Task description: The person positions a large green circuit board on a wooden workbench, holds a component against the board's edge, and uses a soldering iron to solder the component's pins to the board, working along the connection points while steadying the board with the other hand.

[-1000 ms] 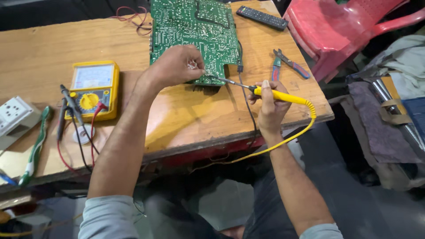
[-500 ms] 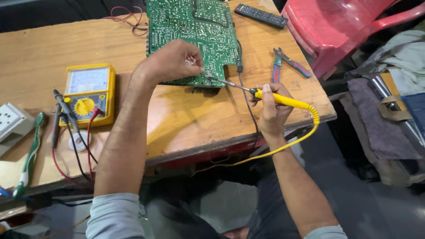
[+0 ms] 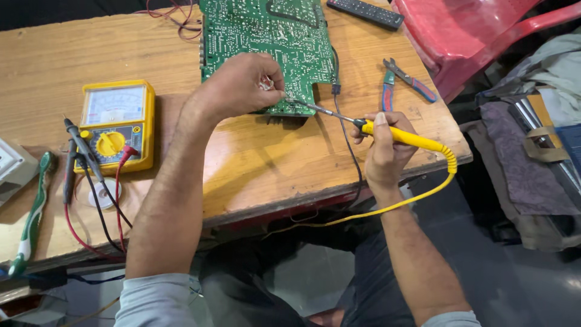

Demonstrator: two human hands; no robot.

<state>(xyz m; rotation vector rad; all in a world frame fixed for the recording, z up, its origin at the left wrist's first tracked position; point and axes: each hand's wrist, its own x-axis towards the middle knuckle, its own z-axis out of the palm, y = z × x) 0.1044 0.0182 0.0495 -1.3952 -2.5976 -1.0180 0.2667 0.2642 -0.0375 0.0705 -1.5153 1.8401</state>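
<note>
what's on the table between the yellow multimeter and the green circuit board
Mostly bare wood: in the head view, only the left hand's forearm crosses the tabletop between the yellow multimeter and the green circuit board.

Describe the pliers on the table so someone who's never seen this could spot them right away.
Start at the wooden table and go to its far right corner, past the green circuit board. The pliers lie there, jaws apart, the only tool with red-and-blue handles.

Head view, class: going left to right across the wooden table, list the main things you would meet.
Green toothbrush → yellow multimeter → left hand on the green circuit board → right hand holding the yellow soldering iron → pliers → red plastic chair.
</note>
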